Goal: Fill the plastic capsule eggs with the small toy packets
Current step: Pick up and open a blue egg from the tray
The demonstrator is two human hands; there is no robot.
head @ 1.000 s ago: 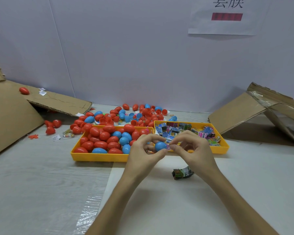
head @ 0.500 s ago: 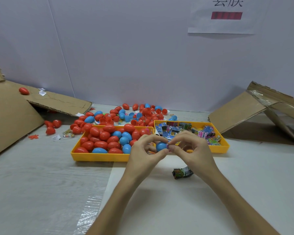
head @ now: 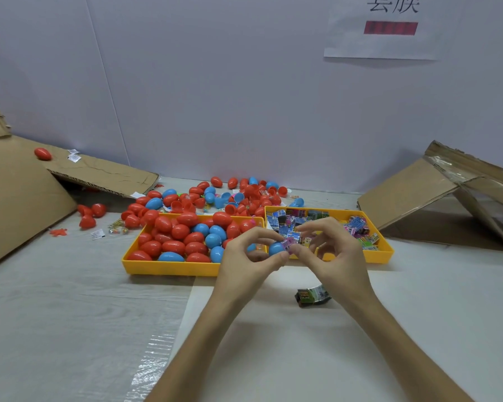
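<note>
White wall panels (head: 244, 97) with a paper sign (head: 389, 27) back a pale table (head: 55, 300); cardboard (head: 18, 192) sits at both side edges, a sheet (head: 302, 358) covers the near part, and mid-table stand a left tray (head: 169, 268) of eggs (head: 172, 236) and a right tray (head: 381, 255) of packets (head: 357, 227). The left hand (head: 244, 262) pinches a blue egg (head: 276, 248) above the trays' near rims where they meet, long axis roughly left-right, open end facing right. The right hand (head: 334, 256) pinches a packet (head: 290, 242) at that opening; a spare packet (head: 312, 295) lies on the sheet.

Hands (head: 291, 256) press packet (head: 291, 242) into blue egg (head: 276, 248).
</note>
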